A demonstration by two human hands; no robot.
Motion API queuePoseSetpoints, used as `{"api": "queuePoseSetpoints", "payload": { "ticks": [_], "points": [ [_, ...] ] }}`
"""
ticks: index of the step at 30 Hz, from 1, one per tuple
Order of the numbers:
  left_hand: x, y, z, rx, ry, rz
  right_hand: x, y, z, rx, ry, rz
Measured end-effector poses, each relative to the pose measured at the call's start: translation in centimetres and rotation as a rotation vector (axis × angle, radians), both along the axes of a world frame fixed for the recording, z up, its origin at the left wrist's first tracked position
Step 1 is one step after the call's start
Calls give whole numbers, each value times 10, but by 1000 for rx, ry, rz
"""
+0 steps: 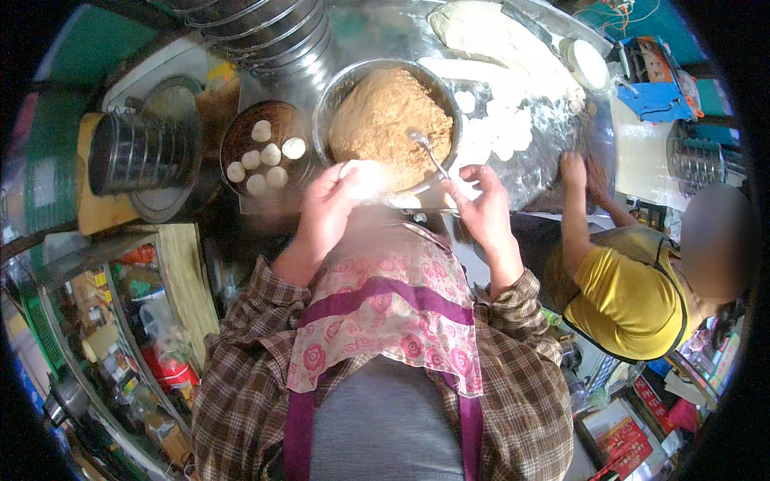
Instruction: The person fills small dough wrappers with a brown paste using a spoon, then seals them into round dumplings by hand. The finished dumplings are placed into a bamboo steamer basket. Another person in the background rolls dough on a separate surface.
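Observation:
A large steel bowl (319, 114) before me holds a mound of brown filling (385, 120). My left hand (328, 201) holds a pale, blurred piece of dough (363, 180) at the bowl's near left rim. At the near right rim, my right hand (484, 201) has thumb and fingers on the handle of a metal spoon (434, 157), whose head rests on the filling. Left of the bowl, several round white dough balls (271, 154) lie in a round brown-based tray (224, 135). Flat white dough pieces (496, 129), overexposed, lie on the floured metal table right of the bowl.
A large dough mass (469, 27) lies at the table's back. Stacked metal steamers (264, 30) stand behind left, with another stack (141, 153) farther left. A co-worker in a yellow shirt (631, 294) is at the right, their hands (574, 171) over the table's right part.

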State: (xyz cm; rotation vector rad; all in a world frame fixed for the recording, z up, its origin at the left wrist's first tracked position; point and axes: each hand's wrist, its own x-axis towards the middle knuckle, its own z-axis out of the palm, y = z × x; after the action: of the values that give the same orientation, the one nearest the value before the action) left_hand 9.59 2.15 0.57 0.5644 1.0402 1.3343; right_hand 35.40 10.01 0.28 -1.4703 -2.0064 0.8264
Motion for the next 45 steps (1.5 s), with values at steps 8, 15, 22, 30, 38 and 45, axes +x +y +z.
{"api": "queuePoseSetpoints", "payload": {
  "ticks": [8,15,22,30,38,45],
  "points": [
    [-14,-15,-10,-81,-63,-48,-27,21,-23,64,-65,50],
    [-11,-23,-22,-33,-233,-43,-9,33,7,94,25,166],
    [-6,-23,-19,-74,-206,-40,-31,41,-9,6,-182,200],
    [-11,-26,-28,-40,-211,-20,-17,37,-4,-94,-221,236],
    [-5,-23,-25,-47,-114,23,-3,17,-8,-244,-14,203],
    [-7,-17,-18,-54,-36,43,-4,13,-1,-640,355,67]
  ]
}}
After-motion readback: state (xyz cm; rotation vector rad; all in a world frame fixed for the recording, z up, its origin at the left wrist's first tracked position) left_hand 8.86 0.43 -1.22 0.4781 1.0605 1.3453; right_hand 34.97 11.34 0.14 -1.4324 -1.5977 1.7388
